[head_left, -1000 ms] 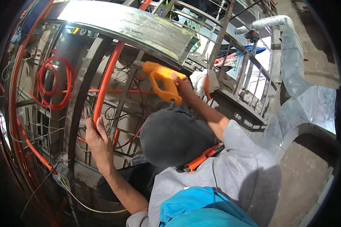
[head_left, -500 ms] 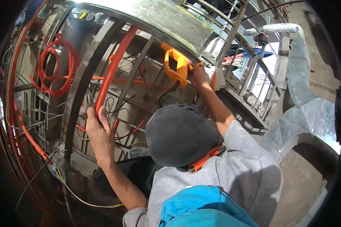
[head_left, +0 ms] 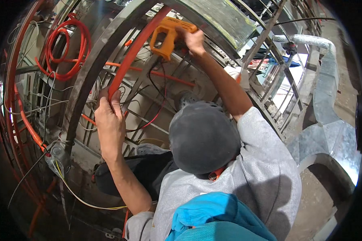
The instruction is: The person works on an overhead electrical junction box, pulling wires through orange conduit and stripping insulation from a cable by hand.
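Observation:
A straight red-orange conduit pipe point(head_left: 132, 56) slants from the top middle down to my left hand point(head_left: 110, 114). That hand is closed round the pipe's lower end. My right hand point(head_left: 194, 42) reaches up to the far side, closed on the right end of a yellow-orange power tool point(head_left: 165, 38) with a loop-shaped handle. The tool is close to the right of the pipe's upper part; I cannot tell whether they touch. A dark cord seems to hang from the tool's lower end. My fingertips on the tool are partly hidden.
A coil of red tubing point(head_left: 68, 48) hangs at left. Grey metal studs point(head_left: 88, 68) and loose wires stand around my hands. A clear bottle point(head_left: 58, 156) lies at lower left. My dark knee point(head_left: 205, 136) rises in the middle. Silver ducting point(head_left: 326, 88) runs along the right.
My right hand has brought the power tool leftward, nearer the pipe's upper part. My left hand keeps hold of the pipe's lower end. The whole view has shifted slightly.

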Demonstrator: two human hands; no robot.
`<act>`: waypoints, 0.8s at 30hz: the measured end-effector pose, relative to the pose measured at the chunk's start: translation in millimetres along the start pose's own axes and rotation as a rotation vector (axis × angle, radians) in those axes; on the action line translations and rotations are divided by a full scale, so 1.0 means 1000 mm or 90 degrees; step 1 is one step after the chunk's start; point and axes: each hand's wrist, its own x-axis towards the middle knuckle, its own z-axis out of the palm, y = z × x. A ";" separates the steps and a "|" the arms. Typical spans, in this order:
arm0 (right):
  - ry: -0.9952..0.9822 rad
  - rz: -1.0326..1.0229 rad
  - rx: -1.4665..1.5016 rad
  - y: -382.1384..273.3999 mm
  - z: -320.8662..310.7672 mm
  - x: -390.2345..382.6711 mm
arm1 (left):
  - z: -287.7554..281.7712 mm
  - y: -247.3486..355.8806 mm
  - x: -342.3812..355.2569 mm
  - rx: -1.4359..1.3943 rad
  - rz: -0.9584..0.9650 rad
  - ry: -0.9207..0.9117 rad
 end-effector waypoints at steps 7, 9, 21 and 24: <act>-0.090 -0.215 -0.434 0.018 0.060 0.064 | 0.004 -0.004 0.006 0.008 0.064 -0.004; -0.076 -0.186 -0.505 0.043 0.078 0.075 | 0.002 0.002 0.004 0.004 0.044 -0.005; -0.153 -0.013 -0.547 0.089 0.106 0.086 | 0.000 0.008 0.008 0.002 -0.039 -0.080; -0.163 -0.012 -0.561 0.097 0.103 0.085 | 0.003 0.010 0.011 -0.045 0.009 -0.066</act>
